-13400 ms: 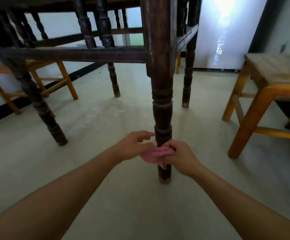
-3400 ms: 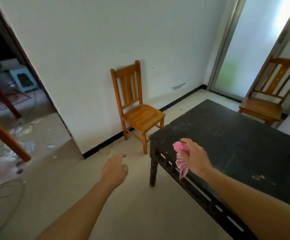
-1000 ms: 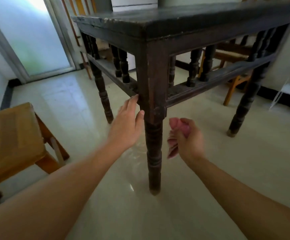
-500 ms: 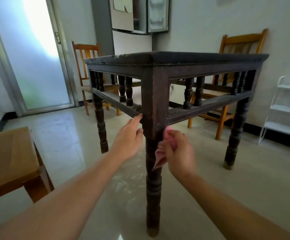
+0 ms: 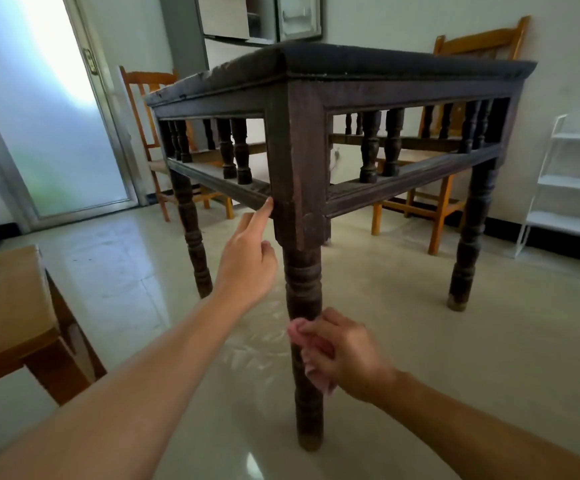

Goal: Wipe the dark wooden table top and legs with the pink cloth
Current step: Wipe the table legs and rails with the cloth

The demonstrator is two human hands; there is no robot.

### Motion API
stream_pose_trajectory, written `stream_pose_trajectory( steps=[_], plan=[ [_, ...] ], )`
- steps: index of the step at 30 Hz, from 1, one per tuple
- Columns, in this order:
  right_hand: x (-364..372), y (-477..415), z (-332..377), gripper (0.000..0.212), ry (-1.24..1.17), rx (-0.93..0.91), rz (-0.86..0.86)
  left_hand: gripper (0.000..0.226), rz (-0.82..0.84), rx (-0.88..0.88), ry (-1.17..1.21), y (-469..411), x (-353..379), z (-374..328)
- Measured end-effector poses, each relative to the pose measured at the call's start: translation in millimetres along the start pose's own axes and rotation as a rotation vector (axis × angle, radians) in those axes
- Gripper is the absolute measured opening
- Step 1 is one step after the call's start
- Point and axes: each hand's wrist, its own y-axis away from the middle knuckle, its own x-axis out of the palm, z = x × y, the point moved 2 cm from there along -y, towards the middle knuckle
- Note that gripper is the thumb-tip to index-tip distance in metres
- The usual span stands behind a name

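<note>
Table (image 5: 385, 60): dark wood, near corner towards camera.
Leg (image 5: 303, 289): near corner leg, upright on the floor.
Cloth (image 5: 318, 377): pink, bunched, pressed on the leg's lower half.
Right hand (image 5: 345, 355): fingers curled round the cloth, holding it to the leg.
Left hand (image 5: 247, 263): holds nothing, index tip touching the corner post by the rail.
Behind: chair (image 5: 482, 39), shelf (image 5: 572, 181).

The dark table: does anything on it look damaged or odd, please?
The left rim of the table top is chipped, showing pale flecks, and the near corner post has its finish scraped along the edge. Nothing is askew or spilled.
</note>
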Motion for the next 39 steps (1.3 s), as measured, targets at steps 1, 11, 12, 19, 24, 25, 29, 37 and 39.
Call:
stream_pose_trajectory(
  steps=[1,11,12,19,24,25,29,37,39],
  plan=[
    [-12,-8,-9,0.020,0.015,0.051,-0.111,0.061,-0.011,0.004,-0.001,0,2,0],
    [7,-3,-42,0.023,-0.141,0.127,-0.105,0.054,-0.156,-0.011,-0.101,11,32,-9],
    [-7,-11,-52,0.020,-0.158,0.160,-0.198,0.053,-0.147,-0.008,-0.102,14,32,-9],
    [14,-9,-8,0.020,-0.011,-0.181,-0.068,0.056,-0.085,-0.006,-0.063,35,38,-3],
    [-5,-6,-37,0.019,0.007,0.002,-0.171,0.055,-0.028,0.043,-0.061,43,34,6],
    [-12,-12,-46,0.021,-0.107,0.166,-0.232,0.056,-0.029,0.053,-0.059,46,35,9],
    [-3,-22,-29,0.030,-0.322,0.320,-0.272,0.060,-0.045,0.047,-0.041,51,48,20],
    [-8,-3,-55,0.025,-0.352,0.481,-0.285,0.059,0.021,0.059,0.038,58,47,34],
    [1,-18,-49,0.028,-0.476,0.571,-0.370,0.056,0.028,0.093,0.011,62,51,37]
  ],
)
